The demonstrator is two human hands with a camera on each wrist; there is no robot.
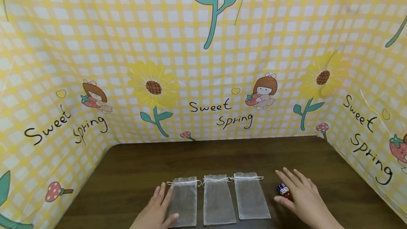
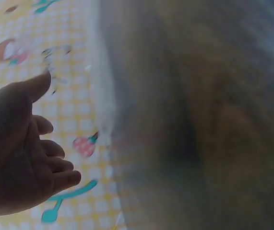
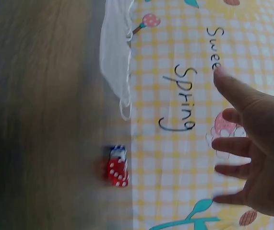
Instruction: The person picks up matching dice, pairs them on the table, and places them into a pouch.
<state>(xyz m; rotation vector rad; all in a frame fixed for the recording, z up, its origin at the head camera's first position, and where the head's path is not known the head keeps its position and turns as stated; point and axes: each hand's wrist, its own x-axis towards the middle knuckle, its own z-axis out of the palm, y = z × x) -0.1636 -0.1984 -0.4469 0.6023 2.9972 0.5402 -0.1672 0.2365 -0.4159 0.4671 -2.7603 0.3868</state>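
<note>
Three sheer white drawstring bags lie flat in a row on the table: a left bag (image 1: 183,202), a middle bag (image 1: 218,202) and a right bag (image 1: 252,200). My left hand (image 1: 155,209) is spread at the left bag's outer edge, its thumb and fingertips over that side; whether they touch it, I cannot tell. To the right of the bags my right hand (image 1: 303,197) hovers with fingers spread beside a small cluster of dice (image 1: 282,189), blue, white and red. The right wrist view shows a red die (image 3: 117,173) in front of blue and white ones. Neither hand holds anything.
The dark brown wooden table (image 1: 159,158) has rounded far corners. A yellow checked cloth (image 1: 203,70) with flowers, cartoon figures and lettering stands round its back and sides. Much of the left wrist view is blurred.
</note>
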